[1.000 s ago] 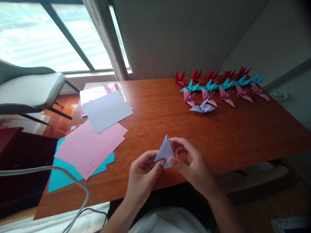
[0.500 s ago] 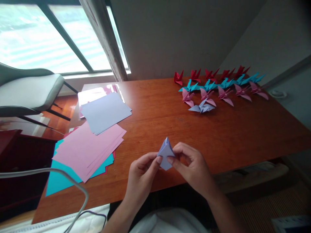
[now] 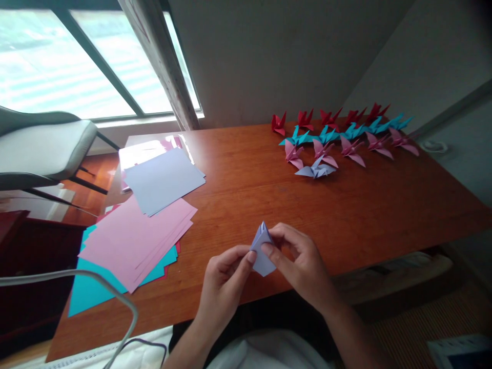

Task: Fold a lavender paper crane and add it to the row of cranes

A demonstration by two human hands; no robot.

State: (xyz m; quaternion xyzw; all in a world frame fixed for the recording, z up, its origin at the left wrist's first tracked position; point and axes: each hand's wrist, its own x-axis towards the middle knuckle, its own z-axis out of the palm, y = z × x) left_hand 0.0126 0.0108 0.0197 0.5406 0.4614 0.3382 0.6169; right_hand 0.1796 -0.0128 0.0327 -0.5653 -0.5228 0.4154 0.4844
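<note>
A small folded piece of pale lavender paper is held between both hands near the table's front edge, its narrow layered tip pointing away from me. My left hand pinches its left edge between thumb and fingers. On the right side, my right hand grips it with the thumb pressed on the front face and the fingers behind. The fingertips behind the paper are hidden. Farther off to the right stands a pale lavender paper crane.
Behind that crane are rows of pink cranes, blue cranes and red cranes. Left on the wooden table lie lavender sheets, pink sheets and blue sheets. A grey cable-like tube curves across the lower left.
My right thumb has shifted up along the folded paper, and the right fingers sit closer to its tip. The paper has tilted slightly. The whole view has moved a little.
</note>
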